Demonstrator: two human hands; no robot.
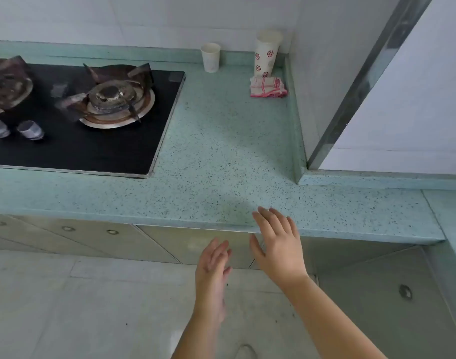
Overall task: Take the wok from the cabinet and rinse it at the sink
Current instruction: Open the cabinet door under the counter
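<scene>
No wok and no sink show in the head view. Under the speckled green countertop [221, 156] runs a row of closed grey cabinet doors [193, 244] with round recessed pulls. My left hand [212, 265] is held out in front of the middle door, fingers spread, holding nothing. My right hand [277, 244] hovers open at the counter's front edge, palm down, fingers apart, over the seam between two doors. Whether it touches the edge I cannot tell.
A black gas hob [87, 141] with two rusty burners fills the left of the counter. At the back stand a small paper cup [210, 57], a tall flowered cup [267, 53] and a folded pink-and-white cloth [268, 87]. Another cabinet door [377, 294] meets the corner at right.
</scene>
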